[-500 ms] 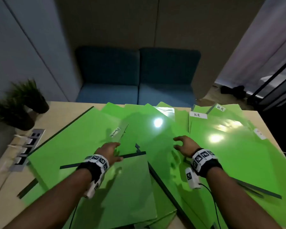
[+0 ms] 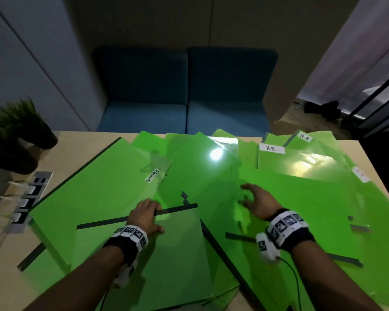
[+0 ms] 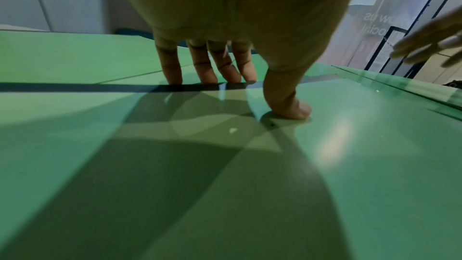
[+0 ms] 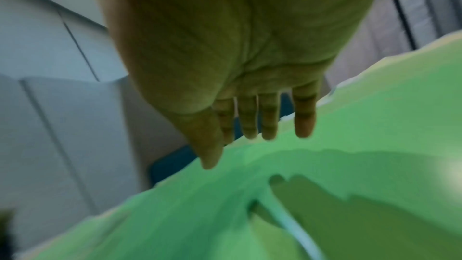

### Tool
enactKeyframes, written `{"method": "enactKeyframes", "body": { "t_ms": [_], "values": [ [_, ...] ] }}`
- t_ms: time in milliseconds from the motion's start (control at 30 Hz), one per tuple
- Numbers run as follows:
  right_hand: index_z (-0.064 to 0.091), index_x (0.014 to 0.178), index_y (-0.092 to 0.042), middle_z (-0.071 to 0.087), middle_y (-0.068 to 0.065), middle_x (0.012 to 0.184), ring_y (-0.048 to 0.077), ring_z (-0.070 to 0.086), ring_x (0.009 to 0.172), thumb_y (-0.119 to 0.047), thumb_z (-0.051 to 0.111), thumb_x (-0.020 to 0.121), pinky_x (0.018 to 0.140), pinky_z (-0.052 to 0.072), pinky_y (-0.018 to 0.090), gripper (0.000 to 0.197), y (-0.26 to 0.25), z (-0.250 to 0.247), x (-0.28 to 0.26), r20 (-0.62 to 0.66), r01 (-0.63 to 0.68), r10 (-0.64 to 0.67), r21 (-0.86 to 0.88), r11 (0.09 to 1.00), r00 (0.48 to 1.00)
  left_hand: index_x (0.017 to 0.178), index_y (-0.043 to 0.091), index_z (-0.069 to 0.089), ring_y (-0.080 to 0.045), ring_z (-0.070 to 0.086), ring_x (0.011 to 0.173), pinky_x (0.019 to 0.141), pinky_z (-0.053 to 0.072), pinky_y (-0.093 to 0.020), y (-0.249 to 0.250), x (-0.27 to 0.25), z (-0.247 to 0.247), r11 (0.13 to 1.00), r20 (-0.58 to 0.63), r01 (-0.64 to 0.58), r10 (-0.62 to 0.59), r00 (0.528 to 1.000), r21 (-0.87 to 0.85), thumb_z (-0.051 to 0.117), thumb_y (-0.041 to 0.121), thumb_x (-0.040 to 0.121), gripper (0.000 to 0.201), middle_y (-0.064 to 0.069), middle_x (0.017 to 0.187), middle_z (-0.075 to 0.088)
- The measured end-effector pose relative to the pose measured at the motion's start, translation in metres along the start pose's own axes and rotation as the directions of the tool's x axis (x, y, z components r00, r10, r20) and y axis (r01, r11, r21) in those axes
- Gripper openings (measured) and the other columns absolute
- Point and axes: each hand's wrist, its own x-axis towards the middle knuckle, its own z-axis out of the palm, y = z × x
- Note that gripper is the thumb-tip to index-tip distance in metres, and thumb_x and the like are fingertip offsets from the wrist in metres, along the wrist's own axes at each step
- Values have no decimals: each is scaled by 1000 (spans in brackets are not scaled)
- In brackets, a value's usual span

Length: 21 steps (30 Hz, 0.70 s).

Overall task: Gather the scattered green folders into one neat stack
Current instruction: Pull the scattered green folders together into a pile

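Several green folders lie scattered and overlapping across the table. My left hand [image 2: 146, 215] rests on the nearest folder [image 2: 166, 254]. Its fingers [image 3: 212, 74] touch that folder's dark spine [image 2: 112, 221] and the thumb [image 3: 292, 106] presses the cover. My right hand [image 2: 258, 204] hovers with spread, straight fingers just above a large folder [image 2: 312, 209] and holds nothing; the right wrist view of my right hand [image 4: 240, 147] is blurred. A folder labelled "Permits" [image 2: 99, 189] lies at the left, and folders labelled "H.R" [image 2: 301, 162] at the far right.
Two potted plants [image 2: 16, 140] and a socket panel [image 2: 29, 198] stand at the table's left edge. Beyond the bare far strip of the table [image 2: 76, 140] is a blue sofa [image 2: 184, 97]. A cable [image 2: 294, 279] hangs from my right wrist over the folders.
Both hands have drawn slightly back toward me. The left fingers, earlier reaching past the dark spine, now sit on it. The folders keep their places.
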Motion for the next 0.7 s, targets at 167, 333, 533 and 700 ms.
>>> {"method": "enactKeyframes", "body": {
  "t_ms": [167,333,533,700],
  "values": [
    [16,153,-17,9,7,162,29,17,147,-46,61,89,119,21,44,84,81,-39,8,-60,-303,298,-254,918,953,131,27,44,-16,42,126,110,37,-36,2,-11,-2,999,6,15,-15,1000,-36,79,51,64,79,6,135,45],
    [9,153,-23,28,14,151,33,33,137,-72,47,82,107,36,46,94,101,-18,-10,-105,-289,270,-402,869,957,115,28,55,-12,56,98,94,48,-34,4,-14,-21,990,154,47,-26,988,-135,83,41,62,62,9,108,56],
    [19,148,-18,22,13,155,33,26,141,-76,57,71,111,32,52,103,102,-15,-17,-102,-304,286,-292,907,953,133,16,53,-25,58,114,98,42,-39,-21,-14,-82,900,6,67,-72,997,-431,77,30,78,62,-4,127,62],
    [30,142,-16,40,14,137,34,40,129,-71,74,59,104,37,45,109,87,-18,-21,-243,-379,338,-145,914,909,104,7,59,-32,63,92,76,43,-35,-46,-15,-90,751,-243,83,-313,918,-656,74,28,81,34,-13,96,66]
  ]
}}
